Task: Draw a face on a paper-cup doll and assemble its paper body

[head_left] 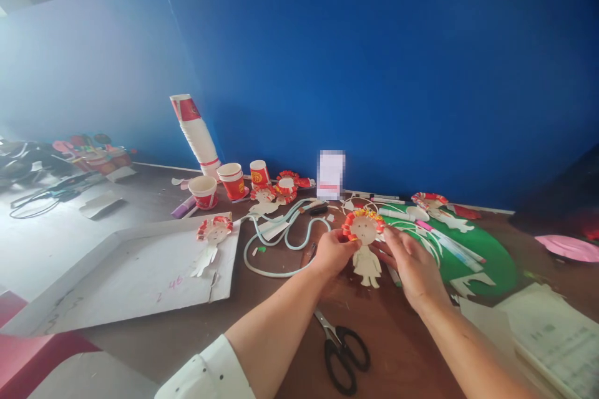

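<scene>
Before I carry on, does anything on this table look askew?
Yes: the tall stack of red-and-white paper cups by the blue partition leans to the picture's left, while the short red paper cups beside it stand nearly upright; lens distortion may exaggerate this. Small white paper scraps also litter the brown tabletop.

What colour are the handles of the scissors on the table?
The handles are black, seen best in the head view.
</scene>
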`<action>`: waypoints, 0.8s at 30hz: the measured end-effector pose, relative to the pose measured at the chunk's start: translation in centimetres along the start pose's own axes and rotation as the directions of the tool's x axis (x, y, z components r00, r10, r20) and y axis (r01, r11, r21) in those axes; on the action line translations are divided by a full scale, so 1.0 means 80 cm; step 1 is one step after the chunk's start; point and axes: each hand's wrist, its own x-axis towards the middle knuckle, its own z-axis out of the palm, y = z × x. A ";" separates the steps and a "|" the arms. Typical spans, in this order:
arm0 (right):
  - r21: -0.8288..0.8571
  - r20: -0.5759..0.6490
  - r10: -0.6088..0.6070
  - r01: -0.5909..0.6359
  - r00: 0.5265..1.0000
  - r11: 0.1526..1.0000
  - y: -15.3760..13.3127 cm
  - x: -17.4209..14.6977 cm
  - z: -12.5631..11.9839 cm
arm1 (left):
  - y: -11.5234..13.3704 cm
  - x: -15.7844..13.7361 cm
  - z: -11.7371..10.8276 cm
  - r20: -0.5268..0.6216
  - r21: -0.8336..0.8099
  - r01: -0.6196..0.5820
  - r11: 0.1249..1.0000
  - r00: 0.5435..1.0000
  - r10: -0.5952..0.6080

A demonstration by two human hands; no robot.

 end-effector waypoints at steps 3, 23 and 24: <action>0.050 0.023 0.029 -0.030 0.999 0.998 0.006 -0.003 0.002 | 0.001 0.000 0.000 0.004 -0.017 0.004 1.000 1.000 -0.004; 0.139 0.054 0.134 -0.140 0.990 0.980 0.017 0.002 -0.004 | 0.001 -0.002 0.003 -0.041 0.053 0.025 0.998 0.999 -0.023; 0.121 0.046 0.121 -0.126 0.992 0.985 0.017 0.003 -0.005 | 0.001 -0.002 0.003 -0.036 0.050 0.024 0.998 0.999 -0.022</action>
